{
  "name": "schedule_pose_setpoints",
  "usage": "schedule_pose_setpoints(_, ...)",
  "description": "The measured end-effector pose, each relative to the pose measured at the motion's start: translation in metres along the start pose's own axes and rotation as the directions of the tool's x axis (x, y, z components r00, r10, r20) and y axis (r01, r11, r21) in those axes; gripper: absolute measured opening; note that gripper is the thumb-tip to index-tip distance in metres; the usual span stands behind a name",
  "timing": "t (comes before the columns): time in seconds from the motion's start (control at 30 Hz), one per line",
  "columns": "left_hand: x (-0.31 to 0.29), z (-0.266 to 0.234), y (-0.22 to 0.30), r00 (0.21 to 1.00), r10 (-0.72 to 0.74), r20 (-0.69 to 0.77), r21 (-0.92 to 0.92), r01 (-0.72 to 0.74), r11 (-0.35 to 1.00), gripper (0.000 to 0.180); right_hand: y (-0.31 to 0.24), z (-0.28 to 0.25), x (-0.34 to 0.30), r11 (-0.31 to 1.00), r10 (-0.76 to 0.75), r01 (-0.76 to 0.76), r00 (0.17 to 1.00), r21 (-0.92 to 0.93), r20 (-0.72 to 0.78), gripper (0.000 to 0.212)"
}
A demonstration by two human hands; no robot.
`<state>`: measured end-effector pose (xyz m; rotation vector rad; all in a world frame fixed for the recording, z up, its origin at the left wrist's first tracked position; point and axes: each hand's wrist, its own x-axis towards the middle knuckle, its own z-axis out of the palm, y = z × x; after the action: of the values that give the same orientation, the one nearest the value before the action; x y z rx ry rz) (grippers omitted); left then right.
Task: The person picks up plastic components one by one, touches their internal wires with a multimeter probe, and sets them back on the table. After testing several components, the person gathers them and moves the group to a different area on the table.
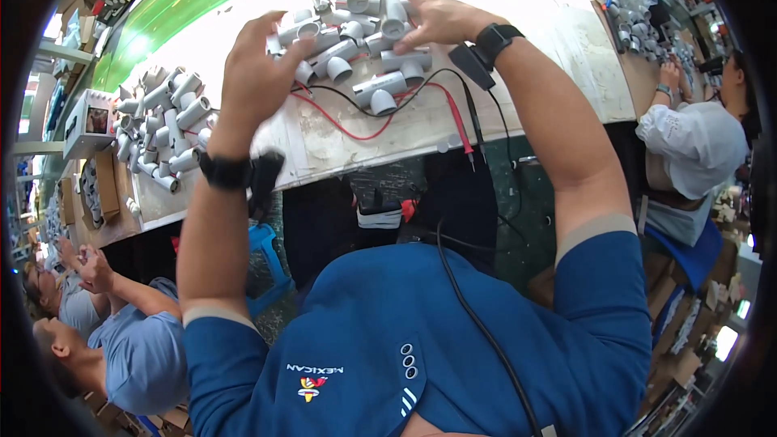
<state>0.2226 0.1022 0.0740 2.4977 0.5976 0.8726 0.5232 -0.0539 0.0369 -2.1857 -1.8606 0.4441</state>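
Observation:
A pile of white-grey plastic parts, short tubes and elbow shapes with round open ends, lies on the table in front of me. My left hand is at the pile's left side, thumb and fingers spread apart and nothing visibly held. At its right side is my right hand, fingers apart around the outermost parts; whether the fingertips touch them I cannot tell. Below the pile run a red test probe and a black test probe, their thin cables looping under the nearest parts.
A second heap of similar parts lies to the left beside a small box. The white tabletop reaches to a front edge near my lap. Co-workers sit at left and right; a blue stool stands below.

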Motion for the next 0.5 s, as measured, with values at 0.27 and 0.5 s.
schedule_pose_setpoints(0.27, -0.132, 0.02, 0.063, 0.991, 0.057, 0.118, -0.258, -0.024, 0.966, 0.012, -0.034, -0.013, -0.118, 0.883, 0.419, -0.383, 0.904, 0.272, -0.088, 0.052)
schedule_pose_setpoints(0.5, -0.144, 0.051, 0.075, 0.996, 0.085, -0.009, -0.176, -0.085, 0.981, 0.01, -0.074, 0.067, -0.171, 0.918, 0.387, -0.33, 0.87, 0.221, -0.305, 0.039)
